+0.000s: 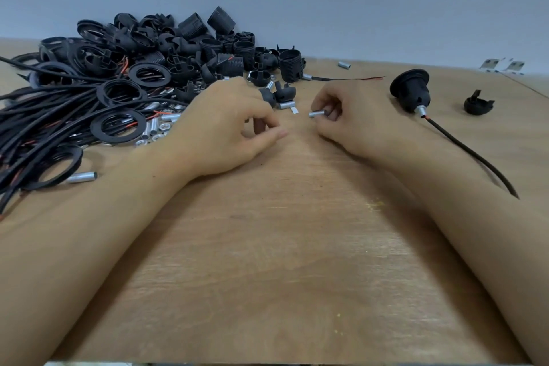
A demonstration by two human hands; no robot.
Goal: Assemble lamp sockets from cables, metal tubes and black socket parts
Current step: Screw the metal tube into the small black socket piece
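My right hand [341, 119] pinches a short metal tube [317, 113] that points left, just above the wooden table [282, 246]. My left hand [228, 125] rests on the table to the tube's left with its fingers loosely curled; nothing shows in it. Just behind my hands lie two black socket caps [277, 93] and another metal tube [285, 104]. An assembled socket [411, 90] with a tube and a black cable [472, 154] lies to the right.
A big pile of black socket bodies [184, 47], rings [118, 125] and cables [35, 116] fills the left rear of the table, with loose tubes and nuts [157, 128] at its edge. A single cap [477, 104] lies far right. Metal brackets [502, 65] sit by the wall.
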